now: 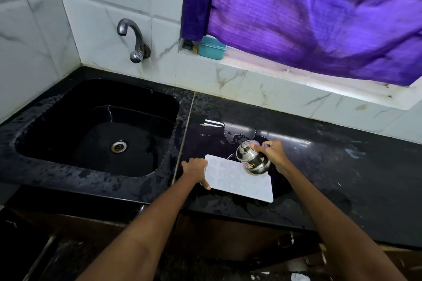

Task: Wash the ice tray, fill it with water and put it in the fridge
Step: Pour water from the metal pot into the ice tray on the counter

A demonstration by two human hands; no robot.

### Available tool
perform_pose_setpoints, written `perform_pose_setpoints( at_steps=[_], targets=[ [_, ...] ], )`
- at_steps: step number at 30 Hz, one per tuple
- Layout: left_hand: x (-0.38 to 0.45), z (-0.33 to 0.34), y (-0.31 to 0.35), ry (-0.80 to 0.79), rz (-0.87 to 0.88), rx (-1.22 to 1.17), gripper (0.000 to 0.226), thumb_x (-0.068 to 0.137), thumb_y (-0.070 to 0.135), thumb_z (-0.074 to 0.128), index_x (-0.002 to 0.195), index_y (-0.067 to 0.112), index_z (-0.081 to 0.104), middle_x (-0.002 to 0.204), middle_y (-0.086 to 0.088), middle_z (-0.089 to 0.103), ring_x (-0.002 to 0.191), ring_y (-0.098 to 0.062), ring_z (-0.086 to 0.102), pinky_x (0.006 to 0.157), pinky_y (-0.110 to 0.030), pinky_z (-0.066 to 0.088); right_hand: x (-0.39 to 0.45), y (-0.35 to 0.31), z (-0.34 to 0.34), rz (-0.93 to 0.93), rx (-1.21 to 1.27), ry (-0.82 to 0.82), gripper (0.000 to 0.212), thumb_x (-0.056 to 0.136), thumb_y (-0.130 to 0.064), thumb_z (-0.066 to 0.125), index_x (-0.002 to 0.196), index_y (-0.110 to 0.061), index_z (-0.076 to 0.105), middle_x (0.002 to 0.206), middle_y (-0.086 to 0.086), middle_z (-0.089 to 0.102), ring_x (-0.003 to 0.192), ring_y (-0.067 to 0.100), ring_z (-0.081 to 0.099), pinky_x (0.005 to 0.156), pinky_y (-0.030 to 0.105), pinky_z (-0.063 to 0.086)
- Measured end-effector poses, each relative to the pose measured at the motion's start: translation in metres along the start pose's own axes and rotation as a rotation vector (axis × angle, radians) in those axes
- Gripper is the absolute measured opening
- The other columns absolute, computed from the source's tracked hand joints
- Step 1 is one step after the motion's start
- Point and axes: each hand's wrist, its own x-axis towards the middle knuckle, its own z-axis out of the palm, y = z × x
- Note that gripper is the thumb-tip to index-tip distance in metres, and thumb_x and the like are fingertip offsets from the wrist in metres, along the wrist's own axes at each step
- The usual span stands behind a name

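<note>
A white ice tray (237, 179) with round moulds lies flat on the black counter (331, 166), just right of the sink. My left hand (196, 170) grips the tray's left edge. My right hand (271, 153) holds a small steel kettle (252, 159) by its handle, tilted to the left over the tray's far right part, its spout pointing at the moulds. The kettle hides that corner of the tray.
A black sink (98, 128) with a metal drain lies to the left, under a wall tap (133, 39). A teal box (211, 48) sits on the window sill below a purple curtain (308, 13). Water spots cover the counter.
</note>
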Motion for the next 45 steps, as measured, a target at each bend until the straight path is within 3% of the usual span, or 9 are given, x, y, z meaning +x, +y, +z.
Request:
perform_pose_setpoints(
  at_steps=[11,18,22,28,33,45],
  targets=[
    [0.001,0.000,0.000,-0.012,-0.008,0.005,0.085,0.067,0.050,0.079,0.135,0.015,0.040,0.130,-0.005,0.051,0.127,-0.027,0.044,0.105,-0.047,0.033,0.000,0.007,-0.004,0.043,0.192,0.060,0.054,0.075,-0.007,0.074,0.046,-0.017,0.030,0.034,-0.012,0.032,0.036,0.001,0.031,0.045,0.020,0.026],
    [0.002,0.001,0.001,-0.012,-0.004,0.011,0.086,0.067,0.050,0.078,0.136,0.016,0.040,0.132,-0.004,0.050,0.127,-0.027,0.044,0.104,-0.047,0.033,0.000,0.004,-0.022,0.026,0.237,0.073,0.049,0.078,-0.008,0.072,0.048,-0.015,0.034,0.036,-0.011,0.044,0.042,0.005,0.042,0.048,0.020,0.032],
    [0.002,0.001,0.001,-0.015,-0.005,0.012,0.086,0.067,0.050,0.079,0.136,0.016,0.039,0.132,-0.005,0.049,0.128,-0.027,0.043,0.104,-0.047,0.033,-0.005,0.011,-0.024,0.041,0.159,0.080,0.052,0.076,-0.007,0.073,0.046,-0.016,0.032,0.036,-0.011,0.035,0.040,0.004,0.035,0.046,0.021,0.026],
    [0.001,0.000,0.002,-0.019,-0.010,0.025,0.086,0.068,0.050,0.078,0.136,0.015,0.039,0.133,-0.004,0.049,0.128,-0.027,0.043,0.103,-0.046,0.034,-0.010,0.018,-0.022,0.049,0.040,0.089,0.055,0.074,-0.010,0.076,0.046,-0.018,0.029,0.051,0.003,0.027,0.052,0.012,0.027,0.051,0.026,0.024],
    [0.000,-0.002,0.003,-0.022,-0.012,0.031,0.085,0.068,0.050,0.078,0.136,0.016,0.039,0.133,-0.003,0.050,0.128,-0.027,0.044,0.103,-0.045,0.036,-0.012,0.017,-0.022,0.039,-0.010,0.094,0.055,0.076,-0.009,0.074,0.044,-0.018,0.029,0.048,0.001,0.027,0.044,0.008,0.025,0.048,0.023,0.024],
    [-0.001,-0.001,0.002,-0.031,-0.011,0.014,0.089,0.069,0.049,0.078,0.141,0.016,0.035,0.138,-0.002,0.046,0.131,-0.027,0.041,0.105,-0.046,0.033,-0.014,0.016,-0.027,0.017,-0.004,0.110,0.056,0.074,-0.010,0.076,0.043,-0.017,0.030,0.047,0.000,0.027,0.047,0.011,0.025,0.049,0.024,0.024]
  ],
)
